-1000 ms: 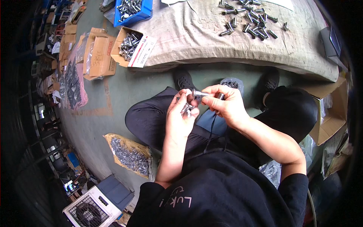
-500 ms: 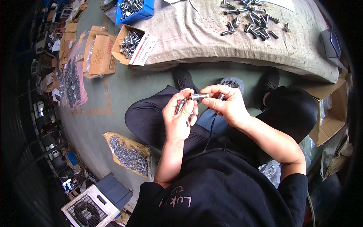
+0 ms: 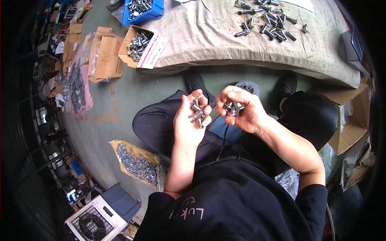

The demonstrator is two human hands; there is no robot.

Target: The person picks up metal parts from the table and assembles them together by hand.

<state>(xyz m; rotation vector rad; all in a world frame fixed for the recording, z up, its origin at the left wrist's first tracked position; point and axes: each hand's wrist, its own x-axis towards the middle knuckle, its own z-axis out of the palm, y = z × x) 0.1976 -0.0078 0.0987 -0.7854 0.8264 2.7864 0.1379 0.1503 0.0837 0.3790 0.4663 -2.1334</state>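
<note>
My left hand (image 3: pixel 189 124) is turned palm up with its fingers curled around a few short shiny metal pins (image 3: pixel 197 114). Just to its right, my right hand (image 3: pixel 247 112) bends its fingers over a cluster of similar metal pins (image 3: pixel 233 107), partly hidden by the fingers. A gap separates the two hands, which hover above my lap. Several finished-looking metal pins with wider heads (image 3: pixel 277 24) lie loose on the cloth-covered table (image 3: pixel 209 44) ahead. Below and beyond my right hand is a clear plastic bag (image 3: pixel 254 87) of metal parts.
At the table's left stand a blue bin (image 3: pixel 148 17) and an open carton (image 3: pixel 125 56), both filled with metal parts. A sack of small parts (image 3: pixel 138 164) lies on the floor at left, near a fan unit (image 3: pixel 91 224). An open cardboard box (image 3: pixel 354 124) sits at right.
My hands have moved apart. The single pin held between both sets of fingertips is no longer there; the left palm has opened upward, showing pins, and the right fingers now show a cluster.
</note>
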